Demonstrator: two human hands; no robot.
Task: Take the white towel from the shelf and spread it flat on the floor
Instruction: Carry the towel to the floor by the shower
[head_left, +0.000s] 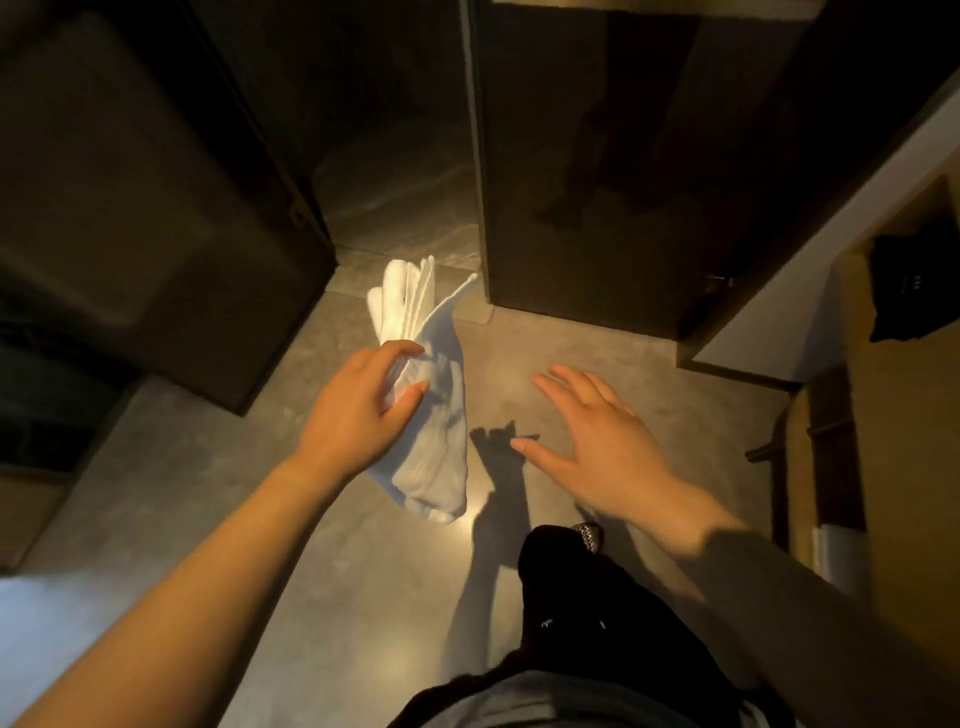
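A folded white towel (425, 395) hangs in the air over the grey floor (218, 499), its layered edges fanning upward. My left hand (358, 410) grips it around the middle, thumb in front and fingers curled over the top. To the right of the towel, my right hand (592, 447) hovers with fingers spread and straight, holding nothing. A gap of floor and the hands' shadow lies between the right hand and the towel.
A dark cabinet (135, 208) stands at the left and a dark glossy door panel (597, 171) ahead. A wooden shelf unit (904, 415) with a black item inside stands at the right. My dark trouser leg (582, 613) is at bottom centre.
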